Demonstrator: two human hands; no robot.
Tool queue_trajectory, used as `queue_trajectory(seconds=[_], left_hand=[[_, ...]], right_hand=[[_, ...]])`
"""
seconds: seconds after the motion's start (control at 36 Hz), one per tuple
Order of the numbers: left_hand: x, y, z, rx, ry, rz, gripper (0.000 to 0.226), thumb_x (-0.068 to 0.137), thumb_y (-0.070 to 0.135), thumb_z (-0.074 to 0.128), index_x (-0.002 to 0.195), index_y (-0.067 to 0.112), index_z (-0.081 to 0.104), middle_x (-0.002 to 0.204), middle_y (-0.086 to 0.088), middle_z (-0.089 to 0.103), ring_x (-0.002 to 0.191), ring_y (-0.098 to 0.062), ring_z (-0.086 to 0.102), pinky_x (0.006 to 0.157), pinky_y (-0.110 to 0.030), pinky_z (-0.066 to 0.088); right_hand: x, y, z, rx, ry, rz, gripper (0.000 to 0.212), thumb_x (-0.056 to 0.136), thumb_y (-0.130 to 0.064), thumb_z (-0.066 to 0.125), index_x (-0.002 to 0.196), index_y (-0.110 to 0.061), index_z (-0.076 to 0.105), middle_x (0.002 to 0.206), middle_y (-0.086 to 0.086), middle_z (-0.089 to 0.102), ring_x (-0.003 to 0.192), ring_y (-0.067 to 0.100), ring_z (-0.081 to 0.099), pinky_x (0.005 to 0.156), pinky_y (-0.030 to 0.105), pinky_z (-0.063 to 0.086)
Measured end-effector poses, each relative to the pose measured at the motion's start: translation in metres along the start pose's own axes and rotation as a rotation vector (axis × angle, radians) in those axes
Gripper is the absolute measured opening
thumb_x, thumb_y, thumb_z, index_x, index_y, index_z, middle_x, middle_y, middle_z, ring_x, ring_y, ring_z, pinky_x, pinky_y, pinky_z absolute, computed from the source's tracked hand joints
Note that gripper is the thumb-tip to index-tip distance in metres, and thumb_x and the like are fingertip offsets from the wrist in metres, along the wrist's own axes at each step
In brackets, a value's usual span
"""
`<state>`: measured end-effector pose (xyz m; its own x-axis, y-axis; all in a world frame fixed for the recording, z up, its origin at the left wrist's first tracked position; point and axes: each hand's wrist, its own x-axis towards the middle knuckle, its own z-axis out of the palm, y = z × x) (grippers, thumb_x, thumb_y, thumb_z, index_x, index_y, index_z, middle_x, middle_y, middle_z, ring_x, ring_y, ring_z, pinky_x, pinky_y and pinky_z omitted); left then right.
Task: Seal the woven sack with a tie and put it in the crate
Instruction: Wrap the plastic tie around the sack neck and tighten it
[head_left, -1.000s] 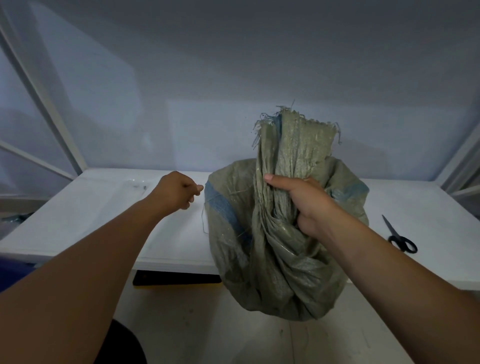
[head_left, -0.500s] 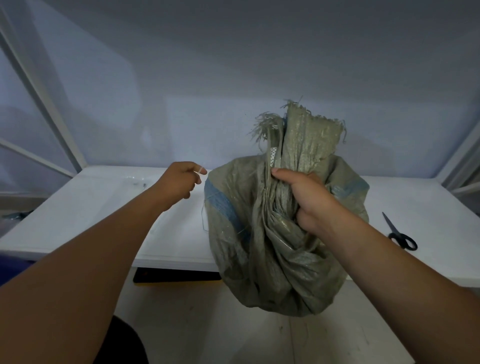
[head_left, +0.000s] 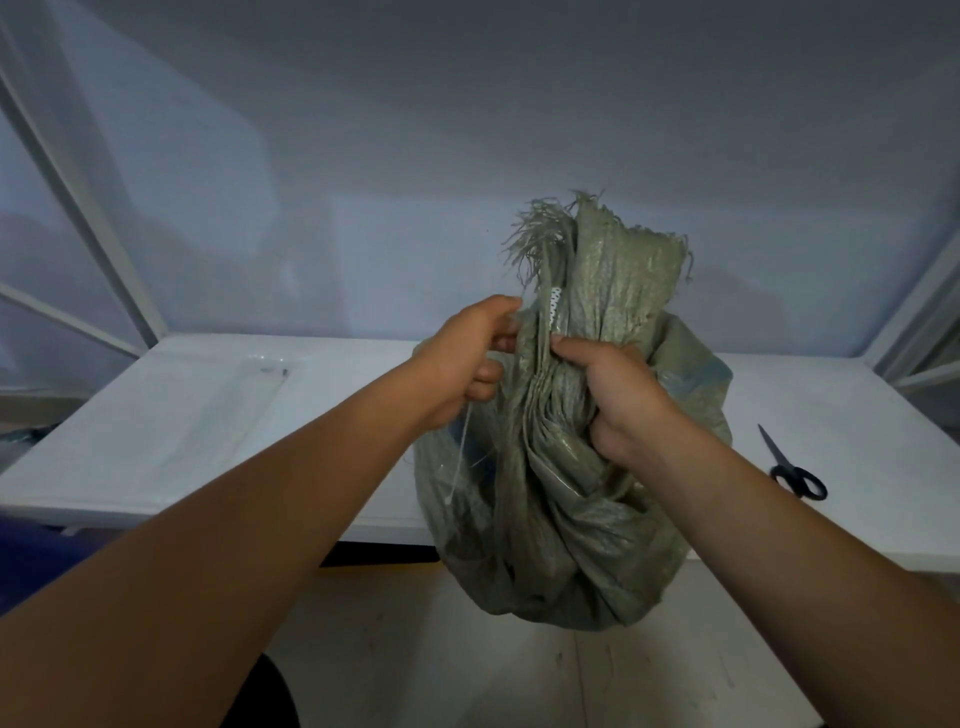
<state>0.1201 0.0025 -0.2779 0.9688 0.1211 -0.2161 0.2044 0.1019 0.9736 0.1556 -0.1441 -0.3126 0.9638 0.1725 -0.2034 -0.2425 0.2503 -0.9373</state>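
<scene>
Two grips: right hand (head_left: 618, 395) bunches sack (head_left: 571, 519) (left hand (head_left: 462, 358) seemingly holds tie (head_left: 461, 452)).

Grey-green woven sack (head_left: 561, 519) hung upright, bulging below, frayed mouth bunched at top. Thin white tie (head_left: 461, 457) dangled beside its neck.

Black-handled scissors (head_left: 792, 467) — on white table (head_left: 156, 441), right side

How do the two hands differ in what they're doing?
The right hand grips the sack's bunched neck in a fist; the left hand holds a thin white tie dangling below it. The right hand is in front of the neck, the left hand beside it. Both are curled.
</scene>
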Motion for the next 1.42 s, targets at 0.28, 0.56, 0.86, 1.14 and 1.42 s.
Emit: queue_trajectory(seconds=[0.28, 0.56, 0.86, 1.14, 1.42], left_hand=[[-0.001, -0.006, 0.003, 0.055, 0.104, 0.161, 0.019, 0.101, 0.004, 0.052, 0.108, 0.004, 0.07, 0.08, -0.004, 0.058, 0.052, -0.007, 0.043, 0.039, -0.016, 0.036], [-0.006, -0.007, -0.006, 0.13, 0.201, 0.15, 0.015, 0.099, 0.01, 0.056, 0.098, 0.007, 0.071, 0.077, -0.004, 0.071, 0.051, -0.009, 0.054, 0.042, -0.016, 0.042], [-0.006, -0.009, 0.005, 0.161, 0.048, 0.083, 0.025, 0.094, -0.002, 0.05, 0.079, 0.01, 0.066, 0.057, 0.0, 0.054, 0.046, -0.01, 0.04, 0.038, -0.015, 0.028], [-0.006, -0.007, 0.003, 0.265, -0.036, 0.043, 0.024, 0.093, -0.005, 0.042, 0.094, 0.007, 0.062, 0.06, -0.003, 0.043, 0.041, -0.009, 0.032, 0.042, -0.015, 0.02], [-0.007, -0.008, -0.002, 0.207, -0.12, 0.053, 0.03, 0.094, -0.003, 0.048, 0.071, 0.011, 0.061, 0.066, -0.004, 0.055, 0.039, -0.007, 0.034, 0.038, -0.014, 0.023]], right_hand=[[0.001, -0.003, -0.005, 0.058, 0.059, -0.03, 0.051, 0.081, -0.013, 0.073, 0.129, -0.001, 0.061, 0.108, 0.019, 0.077, 0.091, 0.033, 0.078, 0.072, 0.047, 0.064], [-0.004, -0.004, 0.002, 0.167, 0.048, -0.076, 0.071, 0.069, -0.021, 0.079, 0.134, -0.003, 0.058, 0.116, 0.02, 0.074, 0.098, 0.034, 0.076, 0.076, 0.049, 0.063], [-0.008, -0.01, 0.0, 0.136, -0.08, -0.084, 0.046, 0.079, -0.016, 0.073, 0.121, 0.003, 0.07, 0.113, 0.026, 0.074, 0.102, 0.039, 0.074, 0.08, 0.047, 0.061], [-0.012, -0.013, -0.001, 0.062, -0.046, -0.075, 0.032, 0.088, -0.006, 0.073, 0.116, 0.007, 0.069, 0.102, 0.022, 0.078, 0.093, 0.036, 0.076, 0.081, 0.049, 0.062], [-0.013, -0.016, -0.001, 0.029, 0.051, -0.076, 0.023, 0.085, 0.001, 0.074, 0.107, 0.009, 0.072, 0.096, 0.024, 0.077, 0.081, 0.035, 0.077, 0.072, 0.047, 0.064]])
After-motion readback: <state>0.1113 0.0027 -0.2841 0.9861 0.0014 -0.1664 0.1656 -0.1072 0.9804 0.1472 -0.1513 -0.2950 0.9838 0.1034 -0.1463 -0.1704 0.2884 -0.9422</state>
